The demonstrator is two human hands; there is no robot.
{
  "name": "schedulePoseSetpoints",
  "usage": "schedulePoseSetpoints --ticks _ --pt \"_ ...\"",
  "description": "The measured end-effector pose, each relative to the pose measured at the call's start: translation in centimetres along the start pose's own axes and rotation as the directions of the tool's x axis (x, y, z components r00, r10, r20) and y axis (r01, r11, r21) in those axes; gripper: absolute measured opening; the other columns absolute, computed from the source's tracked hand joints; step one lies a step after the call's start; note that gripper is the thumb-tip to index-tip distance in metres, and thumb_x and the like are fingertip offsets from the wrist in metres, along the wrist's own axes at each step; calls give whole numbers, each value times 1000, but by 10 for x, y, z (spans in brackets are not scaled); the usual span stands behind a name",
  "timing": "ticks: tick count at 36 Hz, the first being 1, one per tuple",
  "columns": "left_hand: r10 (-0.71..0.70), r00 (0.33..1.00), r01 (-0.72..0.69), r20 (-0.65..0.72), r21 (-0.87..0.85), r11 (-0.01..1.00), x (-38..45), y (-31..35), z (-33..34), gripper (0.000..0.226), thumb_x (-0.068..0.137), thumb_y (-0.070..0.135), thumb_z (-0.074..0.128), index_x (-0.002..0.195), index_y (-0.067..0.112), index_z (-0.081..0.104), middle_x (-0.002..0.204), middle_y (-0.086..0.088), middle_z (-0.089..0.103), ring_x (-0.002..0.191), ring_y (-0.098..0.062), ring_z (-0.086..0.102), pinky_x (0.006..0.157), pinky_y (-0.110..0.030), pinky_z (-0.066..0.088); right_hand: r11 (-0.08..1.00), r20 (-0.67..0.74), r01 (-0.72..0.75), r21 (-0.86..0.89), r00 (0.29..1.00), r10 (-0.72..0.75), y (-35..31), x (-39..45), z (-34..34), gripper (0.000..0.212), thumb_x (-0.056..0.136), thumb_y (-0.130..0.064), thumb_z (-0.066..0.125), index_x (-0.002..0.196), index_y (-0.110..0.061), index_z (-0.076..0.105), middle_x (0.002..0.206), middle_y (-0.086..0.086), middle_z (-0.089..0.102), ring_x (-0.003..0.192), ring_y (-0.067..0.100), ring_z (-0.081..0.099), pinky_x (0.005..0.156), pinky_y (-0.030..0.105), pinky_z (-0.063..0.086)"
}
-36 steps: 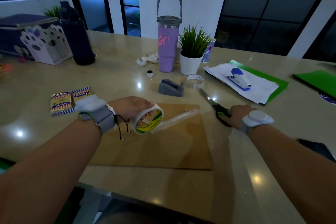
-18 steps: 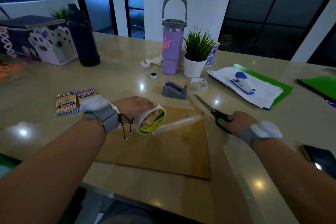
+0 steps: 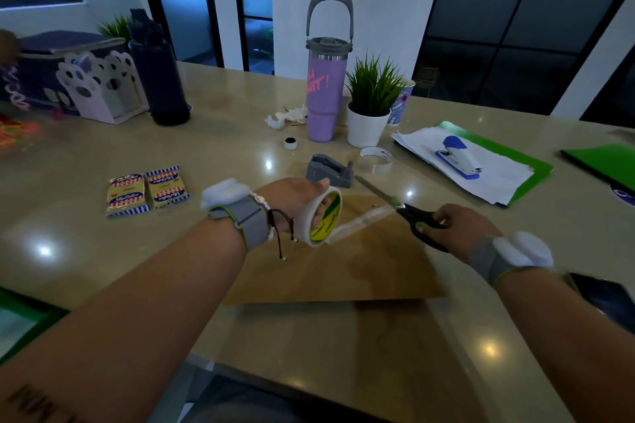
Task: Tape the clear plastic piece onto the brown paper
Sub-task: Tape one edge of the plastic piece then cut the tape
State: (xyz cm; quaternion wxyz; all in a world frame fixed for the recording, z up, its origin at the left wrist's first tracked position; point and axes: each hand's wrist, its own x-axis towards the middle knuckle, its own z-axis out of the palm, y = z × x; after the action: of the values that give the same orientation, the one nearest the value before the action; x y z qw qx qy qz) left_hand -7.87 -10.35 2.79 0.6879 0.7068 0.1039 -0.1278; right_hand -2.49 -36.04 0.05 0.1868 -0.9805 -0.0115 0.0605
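A sheet of brown paper (image 3: 360,268) lies flat on the table in front of me. My left hand (image 3: 292,199) grips a roll of clear tape (image 3: 318,216) with a yellow and green core, held above the paper's left part. A strip of tape (image 3: 360,221) runs from the roll to the right, low over the paper. My right hand (image 3: 457,227) holds black scissors (image 3: 412,213) by the handles, blades pointing up and left, near the strip's far end. I cannot pick out a separate clear plastic piece on the paper.
Behind the paper stand a grey tape dispenser (image 3: 330,170), a clear tape ring (image 3: 376,158), a purple tumbler (image 3: 324,96) and a potted plant (image 3: 369,106). White papers with a blue stapler (image 3: 458,156) lie at right, snack packets (image 3: 146,192) at left, a phone (image 3: 604,295) at far right.
My right hand has lifted the scissors off the table and brought them left toward the tape strip. The left hand keeps the roll in about the same place.
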Motion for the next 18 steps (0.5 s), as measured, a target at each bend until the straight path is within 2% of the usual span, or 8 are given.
schedulePoseSetpoints --ticks 3,6,11,18 --pt "-3 1000 2 9 97 995 4 3 5 40 94 37 41 69 9 54 57 -2 42 34 -8 43 37 -15 43 1000 40 -6 27 999 5 9 -6 3 34 78 -43 66 97 -16 57 91 6 58 82 24 58 66 27 43" --pt "-12 1000 14 -11 192 981 11 7 5 42 94 38 39 68 10 55 58 -2 38 46 -13 37 42 -20 39 1000 86 -5 1 996 5 16 -14 7 31 78 -44 65 94 -21 51 96 5 58 87 25 59 71 29 45" --pt "-46 999 49 -17 229 972 22 6 0 43 94 37 40 65 9 53 55 -3 37 32 -10 36 36 -15 34 998 86 51 -41 995 -48 24 -30 9 36 76 -48 65 96 -21 52 90 5 61 84 25 59 71 32 47" --pt "-45 999 50 -28 216 975 31 3 -8 43 93 40 43 65 10 56 47 2 40 31 -8 37 38 -15 33 986 123 159 -51 981 -152 26 -45 9 33 75 -46 66 95 -23 54 93 1 58 86 23 58 76 33 49"
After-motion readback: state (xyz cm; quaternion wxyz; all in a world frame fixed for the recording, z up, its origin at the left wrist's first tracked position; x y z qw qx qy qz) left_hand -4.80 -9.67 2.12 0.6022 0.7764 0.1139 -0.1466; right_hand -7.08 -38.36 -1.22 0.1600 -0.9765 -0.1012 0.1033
